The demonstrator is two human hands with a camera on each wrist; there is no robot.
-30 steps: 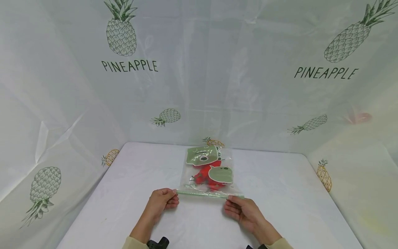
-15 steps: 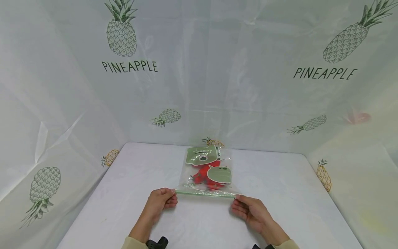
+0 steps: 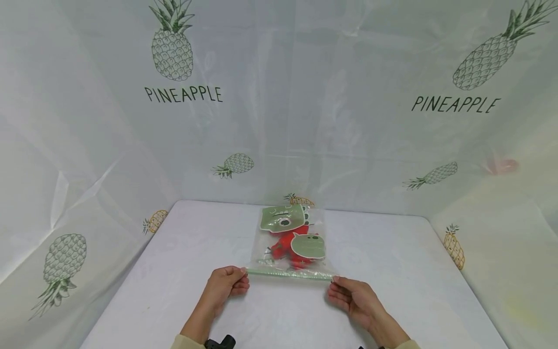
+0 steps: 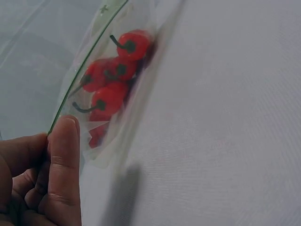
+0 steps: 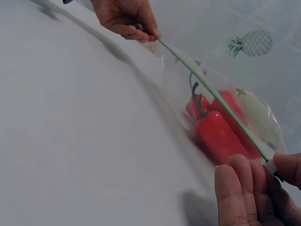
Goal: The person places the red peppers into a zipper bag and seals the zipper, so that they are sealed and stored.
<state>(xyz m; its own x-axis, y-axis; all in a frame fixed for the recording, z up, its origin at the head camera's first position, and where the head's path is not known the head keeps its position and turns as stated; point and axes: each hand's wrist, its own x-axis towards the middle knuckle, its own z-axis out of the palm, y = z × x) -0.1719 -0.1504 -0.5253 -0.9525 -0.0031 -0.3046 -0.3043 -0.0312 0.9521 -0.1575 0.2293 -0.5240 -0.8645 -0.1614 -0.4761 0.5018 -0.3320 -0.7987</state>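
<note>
A clear zip bag [image 3: 309,246] with green cartoon patches lies flat in the middle of the table, its green seal strip [image 3: 289,275] facing me. Several red peppers [image 4: 110,96] with green stems show through the plastic. My left hand [image 3: 224,286] pinches the left end of the strip between thumb and forefinger. At the other end, my right hand [image 3: 359,301] pinches a small white slider [image 5: 270,166] on the strip, the other fingers loosely curled below. The strip is stretched straight between both hands and raised off the table in the wrist views.
The white table [image 3: 414,271] is enclosed at the back and sides by pale curtains [image 3: 348,121] printed with pineapples. A dark wrist device [image 3: 221,342] sits at my left cuff.
My right hand has moved right along the seal strip to its right end, mostly in the first half second. My left hand has stayed at the left end; the bag has barely shifted.
</note>
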